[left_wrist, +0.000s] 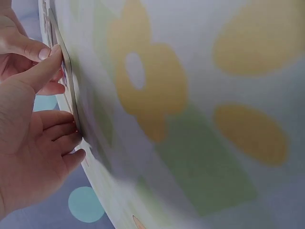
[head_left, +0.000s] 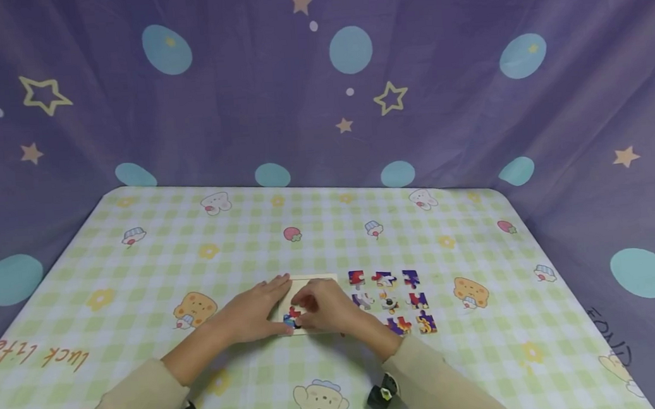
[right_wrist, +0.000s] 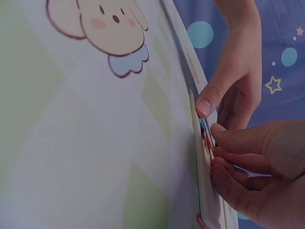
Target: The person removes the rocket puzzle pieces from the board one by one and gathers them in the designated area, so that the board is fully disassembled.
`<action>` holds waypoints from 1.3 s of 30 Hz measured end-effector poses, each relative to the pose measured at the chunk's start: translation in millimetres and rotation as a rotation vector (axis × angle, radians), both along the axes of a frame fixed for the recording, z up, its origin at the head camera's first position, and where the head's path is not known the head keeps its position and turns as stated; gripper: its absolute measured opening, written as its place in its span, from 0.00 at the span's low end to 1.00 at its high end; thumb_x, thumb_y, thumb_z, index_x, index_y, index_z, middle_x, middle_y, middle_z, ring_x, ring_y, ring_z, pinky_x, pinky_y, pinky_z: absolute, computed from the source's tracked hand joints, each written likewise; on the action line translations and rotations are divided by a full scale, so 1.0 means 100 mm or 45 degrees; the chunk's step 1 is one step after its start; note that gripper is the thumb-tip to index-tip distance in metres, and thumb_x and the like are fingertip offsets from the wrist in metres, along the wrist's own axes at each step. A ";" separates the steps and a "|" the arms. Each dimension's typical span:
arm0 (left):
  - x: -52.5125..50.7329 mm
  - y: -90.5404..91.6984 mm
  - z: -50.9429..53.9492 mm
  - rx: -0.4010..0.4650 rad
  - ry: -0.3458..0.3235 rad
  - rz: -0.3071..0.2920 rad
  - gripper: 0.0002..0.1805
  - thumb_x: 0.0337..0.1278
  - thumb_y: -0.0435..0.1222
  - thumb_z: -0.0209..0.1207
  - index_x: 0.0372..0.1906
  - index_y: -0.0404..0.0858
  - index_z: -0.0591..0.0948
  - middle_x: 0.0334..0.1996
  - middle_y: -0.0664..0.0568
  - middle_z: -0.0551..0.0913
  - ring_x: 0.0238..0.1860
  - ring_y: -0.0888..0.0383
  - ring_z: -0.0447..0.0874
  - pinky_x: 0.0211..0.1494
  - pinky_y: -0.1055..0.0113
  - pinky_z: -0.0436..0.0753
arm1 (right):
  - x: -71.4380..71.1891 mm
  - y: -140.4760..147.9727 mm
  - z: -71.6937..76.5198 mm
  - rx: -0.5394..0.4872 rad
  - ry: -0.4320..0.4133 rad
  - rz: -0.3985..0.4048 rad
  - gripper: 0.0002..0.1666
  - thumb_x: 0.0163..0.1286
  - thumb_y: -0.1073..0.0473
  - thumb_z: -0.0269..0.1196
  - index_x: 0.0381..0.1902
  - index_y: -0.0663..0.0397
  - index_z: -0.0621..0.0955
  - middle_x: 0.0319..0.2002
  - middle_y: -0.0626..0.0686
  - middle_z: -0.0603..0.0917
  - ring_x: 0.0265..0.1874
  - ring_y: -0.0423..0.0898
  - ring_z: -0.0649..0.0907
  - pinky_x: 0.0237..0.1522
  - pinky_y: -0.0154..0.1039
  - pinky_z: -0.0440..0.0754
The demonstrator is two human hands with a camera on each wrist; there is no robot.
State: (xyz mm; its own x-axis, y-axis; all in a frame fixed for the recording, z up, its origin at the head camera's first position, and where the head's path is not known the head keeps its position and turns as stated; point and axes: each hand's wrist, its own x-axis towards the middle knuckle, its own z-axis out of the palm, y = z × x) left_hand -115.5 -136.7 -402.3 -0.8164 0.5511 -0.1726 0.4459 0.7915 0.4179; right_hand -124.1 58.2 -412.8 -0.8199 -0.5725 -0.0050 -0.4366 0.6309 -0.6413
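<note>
A shallow pale puzzle tray [head_left: 312, 276] lies on the table before the person. The left hand [head_left: 255, 311] steadies its left side, fingers at the far left corner and thumb at the near edge. Over the tray, the right hand [head_left: 329, 307] bends its thumb and fingertips down on a red puzzle piece [right_wrist: 207, 139], pinching it at tray level. A blue puzzle piece [head_left: 288, 322] sits in the near left corner, close to the left thumb. The right hand covers much of the tray's interior.
Several loose jigsaw pieces [head_left: 389, 303] lie in rows right of the tray, some partly behind the right wrist. A checked tablecloth [head_left: 249, 387] with printed cartoons covers the table. Behind it hangs a purple curtain [head_left: 275, 107] with stars and dots.
</note>
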 end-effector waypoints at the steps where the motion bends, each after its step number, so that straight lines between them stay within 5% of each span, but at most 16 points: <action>1: 0.00 0.00 0.00 -0.001 0.002 -0.001 0.49 0.51 0.54 0.66 0.71 0.30 0.62 0.74 0.40 0.58 0.75 0.43 0.57 0.76 0.46 0.61 | 0.00 -0.01 0.00 0.004 0.004 0.003 0.15 0.58 0.60 0.71 0.44 0.56 0.86 0.36 0.52 0.86 0.31 0.37 0.79 0.35 0.22 0.75; 20: 0.02 0.03 0.03 -0.027 -0.024 0.044 0.49 0.51 0.54 0.66 0.71 0.30 0.62 0.75 0.40 0.58 0.75 0.43 0.56 0.76 0.45 0.61 | -0.03 -0.08 -0.01 0.017 0.007 0.010 0.11 0.57 0.61 0.71 0.39 0.57 0.87 0.32 0.52 0.85 0.28 0.35 0.78 0.30 0.20 0.75; 27: 0.02 0.03 0.00 -0.013 -0.031 0.055 0.49 0.50 0.54 0.66 0.71 0.31 0.62 0.75 0.41 0.58 0.76 0.44 0.56 0.76 0.45 0.60 | -0.02 -0.09 0.00 -0.082 -0.141 -0.076 0.07 0.59 0.63 0.70 0.35 0.57 0.86 0.28 0.50 0.85 0.23 0.32 0.76 0.27 0.21 0.76; 39: 0.00 0.02 0.00 -0.021 -0.002 0.040 0.49 0.50 0.55 0.66 0.70 0.30 0.63 0.74 0.39 0.59 0.75 0.43 0.57 0.76 0.46 0.60 | -0.03 -0.10 -0.05 -0.230 -0.237 -0.175 0.03 0.57 0.66 0.70 0.30 0.56 0.85 0.26 0.51 0.86 0.20 0.33 0.78 0.24 0.24 0.77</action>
State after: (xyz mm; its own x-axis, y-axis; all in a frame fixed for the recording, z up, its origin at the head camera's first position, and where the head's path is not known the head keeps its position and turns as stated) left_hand -115.1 -134.2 -402.3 -0.8327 0.5225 -0.1833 0.4202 0.8119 0.4053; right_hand -127.3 48.4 -417.8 -0.8844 -0.4613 -0.0708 -0.2191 0.5442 -0.8099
